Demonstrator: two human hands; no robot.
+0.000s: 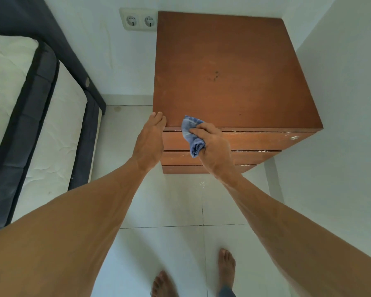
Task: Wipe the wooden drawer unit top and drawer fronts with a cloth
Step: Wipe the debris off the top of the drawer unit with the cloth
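Note:
A brown wooden drawer unit (234,71) stands in the room's corner, seen from above, with three drawer fronts (255,141) showing below its front edge. My right hand (214,146) grips a bunched blue cloth (192,133) against the front edge and top drawer front, near the unit's left side. With its fingers straight, my left hand (150,142) rests on the front left corner of the top. A few dark spots (215,75) mark the middle of the top.
A bed with a white mattress (19,103) and dark frame lies to the left. A double wall socket (138,20) sits beside the unit's back left corner. White walls close in behind and to the right. My bare feet (225,273) stand on pale floor tiles.

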